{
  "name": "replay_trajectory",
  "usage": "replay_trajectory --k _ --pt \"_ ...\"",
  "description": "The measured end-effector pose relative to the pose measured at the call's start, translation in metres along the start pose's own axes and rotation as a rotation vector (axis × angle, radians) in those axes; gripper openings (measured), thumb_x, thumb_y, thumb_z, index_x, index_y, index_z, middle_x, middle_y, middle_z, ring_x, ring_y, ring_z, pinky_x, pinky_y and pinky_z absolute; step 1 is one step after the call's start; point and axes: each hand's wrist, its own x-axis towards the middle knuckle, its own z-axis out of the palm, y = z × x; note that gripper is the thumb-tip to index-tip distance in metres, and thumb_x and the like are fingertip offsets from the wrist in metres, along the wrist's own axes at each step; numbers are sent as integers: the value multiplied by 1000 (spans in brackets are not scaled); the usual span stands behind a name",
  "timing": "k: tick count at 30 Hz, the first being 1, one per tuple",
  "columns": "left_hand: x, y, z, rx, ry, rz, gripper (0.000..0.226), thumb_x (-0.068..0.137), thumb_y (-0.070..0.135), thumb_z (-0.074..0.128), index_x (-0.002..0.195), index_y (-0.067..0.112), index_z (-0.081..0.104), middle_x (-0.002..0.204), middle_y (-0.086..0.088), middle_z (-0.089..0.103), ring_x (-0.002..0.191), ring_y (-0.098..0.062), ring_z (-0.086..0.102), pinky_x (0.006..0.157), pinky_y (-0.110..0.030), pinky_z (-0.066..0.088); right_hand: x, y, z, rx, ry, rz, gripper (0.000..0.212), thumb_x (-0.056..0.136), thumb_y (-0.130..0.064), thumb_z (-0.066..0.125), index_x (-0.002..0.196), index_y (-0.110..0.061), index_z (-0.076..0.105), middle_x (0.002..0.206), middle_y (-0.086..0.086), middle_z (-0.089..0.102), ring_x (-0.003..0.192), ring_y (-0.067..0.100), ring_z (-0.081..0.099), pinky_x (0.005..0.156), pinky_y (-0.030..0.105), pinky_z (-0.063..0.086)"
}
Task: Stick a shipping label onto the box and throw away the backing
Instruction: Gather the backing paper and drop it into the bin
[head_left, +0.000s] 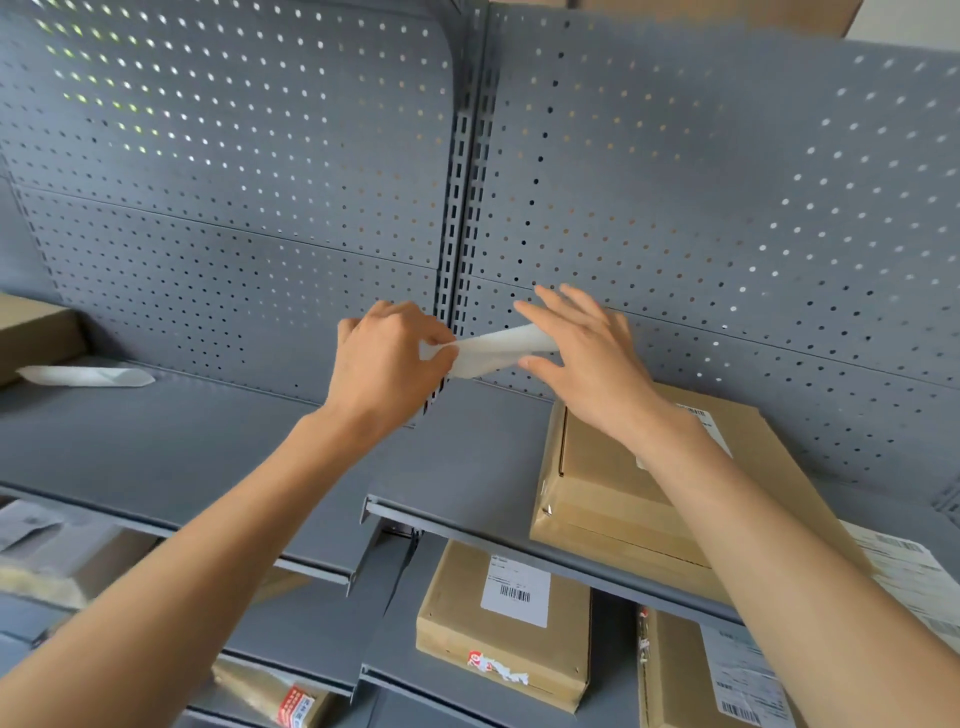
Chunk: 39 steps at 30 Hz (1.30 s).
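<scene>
A curled white strip of backing paper (493, 349) hangs in the air between both hands, above the grey shelf (208, 441). My left hand (387, 358) pinches its left end with closed fingers. My right hand (582, 353) touches its right end, thumb under it and fingers spread. A flat brown cardboard box (602, 493) lies on the shelf under my right forearm. A white label (698, 415) shows on its top, mostly hidden by my arm.
Another curled white strip (85, 375) lies on the shelf at far left beside a box corner (31, 332). Lower shelves hold labelled boxes (506, 623), (717, 675). Loose label sheets (904, 566) lie at right. A perforated grey back panel (675, 182) rises behind.
</scene>
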Motion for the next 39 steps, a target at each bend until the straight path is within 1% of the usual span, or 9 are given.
replay_trajectory --k 5,8,13,19,24,28,33,36,39 --pt "-6 -9 -43 -17 121 16 13 89 28 71 95 24 81 97 4 76 97 -23 64 93 -53 49 16 -30 -10 141 232 -140 32 92 -26 70 123 -22 69 126 -4 69 124 20 51 98 42 31" --pt "-17 -18 -68 23 187 -2 20 87 34 65 94 24 81 95 5 76 94 -23 65 90 -55 51 22 -55 -8 210 307 -214 26 89 -22 73 115 -19 73 110 -3 74 110 23 58 90 42 35" --pt "-55 -46 -111 207 271 -72 21 88 33 65 99 24 81 95 3 75 94 -27 64 89 -55 50 34 -112 15 341 340 -365 25 84 -16 76 109 -14 75 100 1 76 99 29 63 85 48 47" --pt "-131 -94 -164 449 305 -242 18 91 34 68 101 25 80 101 4 75 99 -26 63 90 -45 40 29 -208 69 484 269 -525 19 85 -16 74 104 -16 74 98 0 76 98 31 63 79 44 44" --pt "-213 -151 -202 551 283 -399 16 92 33 68 101 26 80 101 5 76 97 -24 65 90 -50 45 0 -300 126 573 135 -627 22 85 -17 75 107 -18 74 103 0 75 102 29 62 79 41 40" --pt "-278 -196 -208 584 244 -516 15 93 32 70 102 26 80 99 5 75 94 -23 63 88 -47 43 -28 -357 184 618 17 -672 22 87 -20 72 109 -21 73 106 0 74 104 28 61 81 40 39" --pt "-373 -269 -182 594 170 -672 14 91 31 71 96 23 81 96 4 76 91 -26 64 86 -46 46 -83 -410 291 629 -174 -702 24 85 -19 74 109 -19 73 107 3 75 101 32 62 81 45 45" --pt "-433 -313 -142 572 109 -759 16 90 31 69 96 22 81 97 1 77 89 -26 65 83 -52 52 -122 -424 368 617 -256 -702 23 83 -18 75 106 -20 73 103 1 75 100 31 63 80 44 45" --pt "-499 -350 -91 549 26 -841 16 91 29 69 98 22 81 101 -1 77 89 -28 64 81 -50 54 -168 -425 449 591 -345 -697 23 84 -17 75 106 -19 74 104 2 75 101 30 64 81 45 45"
